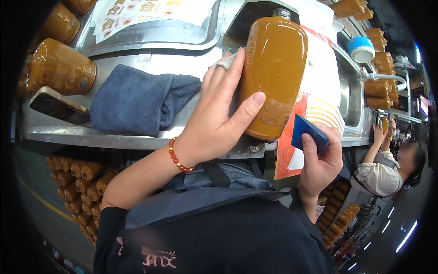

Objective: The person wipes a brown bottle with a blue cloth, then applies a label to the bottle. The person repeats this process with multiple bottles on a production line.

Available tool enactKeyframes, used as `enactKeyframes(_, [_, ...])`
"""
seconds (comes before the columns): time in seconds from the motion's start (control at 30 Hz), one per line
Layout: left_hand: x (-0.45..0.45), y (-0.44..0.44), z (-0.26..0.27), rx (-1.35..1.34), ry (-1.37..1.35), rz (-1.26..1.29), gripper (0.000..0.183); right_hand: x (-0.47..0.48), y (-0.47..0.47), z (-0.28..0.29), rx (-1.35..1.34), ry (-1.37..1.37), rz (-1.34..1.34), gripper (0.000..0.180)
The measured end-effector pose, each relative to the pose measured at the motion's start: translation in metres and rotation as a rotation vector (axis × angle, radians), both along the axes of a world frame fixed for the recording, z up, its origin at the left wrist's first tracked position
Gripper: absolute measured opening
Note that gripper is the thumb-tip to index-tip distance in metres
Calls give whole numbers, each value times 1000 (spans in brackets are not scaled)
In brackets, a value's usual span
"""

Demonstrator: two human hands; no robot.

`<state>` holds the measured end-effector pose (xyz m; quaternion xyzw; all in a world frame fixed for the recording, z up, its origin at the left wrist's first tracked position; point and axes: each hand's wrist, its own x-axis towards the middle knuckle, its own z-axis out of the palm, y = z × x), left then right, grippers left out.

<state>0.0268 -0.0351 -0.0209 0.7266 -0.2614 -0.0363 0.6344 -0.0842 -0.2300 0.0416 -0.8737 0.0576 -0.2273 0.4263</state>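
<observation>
A glossy amber-brown bottle (277, 72) lies before me, its bare threaded neck pointing away. A square label with characters and a wider patterned label near the base show on its surface. My left hand (222, 109) lies along the bottle's left side, thumb over its front, with a pale cover on one finger. My right hand (320, 161) grips a flat blue scraper (308, 133) between thumb and fingers, just right of the bottle's base and apart from it. Left of my left hand is a folded blue-grey cloth (133, 99).
A smartphone (60, 106) and several brown bottles (61, 68) stand or lie at left. Printed label sheets (143, 13) rest over a metal tray (154, 42). At right are a sink (352, 85), a faucet (386, 77), a blue-and-white roll (361, 49) and a co-worker (379, 174).
</observation>
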Motion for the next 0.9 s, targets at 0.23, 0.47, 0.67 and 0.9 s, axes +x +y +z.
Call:
enactKeyframes(0.23, [0,2,-3,-35,-5,-7,75,0,-1,-2,9,-1,1,28])
enactKeyframes(0.47, [2,12,11,137,-104,-78,109,13,18,7,340,22,-141,14])
enactKeyframes(0.67, [-10,-2,20,261,-327,35,125,34,-8,10,222,304,117,19])
enactKeyframes(0.9, [-13,-8,28,416,-468,87,112,43,-4,19,131,420,125,32])
